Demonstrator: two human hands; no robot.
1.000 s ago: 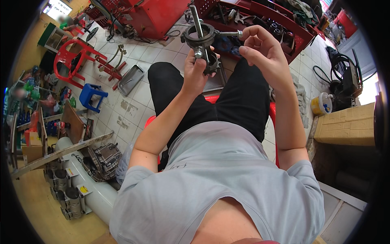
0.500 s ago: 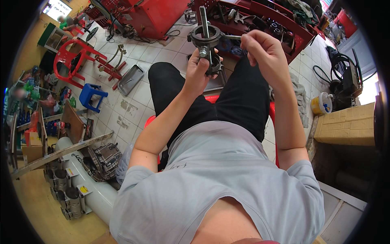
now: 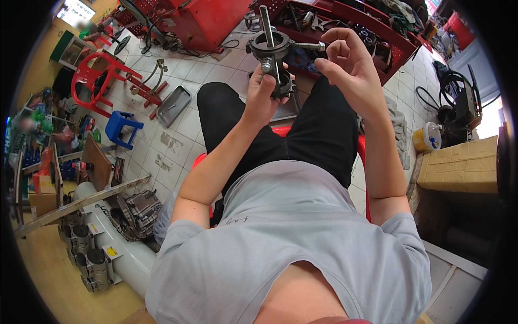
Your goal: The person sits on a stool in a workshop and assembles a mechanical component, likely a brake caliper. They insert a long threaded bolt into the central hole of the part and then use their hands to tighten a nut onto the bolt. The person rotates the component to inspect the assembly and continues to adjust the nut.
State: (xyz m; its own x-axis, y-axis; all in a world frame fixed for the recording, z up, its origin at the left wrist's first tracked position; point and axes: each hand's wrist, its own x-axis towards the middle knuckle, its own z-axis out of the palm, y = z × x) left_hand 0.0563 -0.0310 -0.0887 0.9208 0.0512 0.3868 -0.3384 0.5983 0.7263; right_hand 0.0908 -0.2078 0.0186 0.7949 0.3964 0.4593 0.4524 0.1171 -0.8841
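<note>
My left hand (image 3: pixel 263 100) is closed around a dark metal clamp part (image 3: pixel 272 53) with an upper ring and a lower ring, held up over my knees. A shiny metal rod (image 3: pixel 265 26) stands up through the upper ring, slightly tilted. From the ring's right side a threaded bolt (image 3: pixel 308 46) sticks out, its free end toward my right hand. A hex bolt head (image 3: pixel 266 66) shows just above my left thumb. Close to the threaded bolt's end, my right hand (image 3: pixel 348 62) has its thumb and bent fingers apart, with nothing visible in it.
A red tool cart (image 3: pixel 372 27) with loose parts stands ahead at the right. On the tiled floor to the left are a grey metal tray (image 3: pixel 174 106), a blue stool (image 3: pixel 123 128) and a red chair (image 3: pixel 91 81). A yellow box (image 3: pixel 458 164) is at my right.
My right hand has opened and drawn back from the threaded bolt, whose end now shows. The clamp part in my left hand has tilted slightly to the left.
</note>
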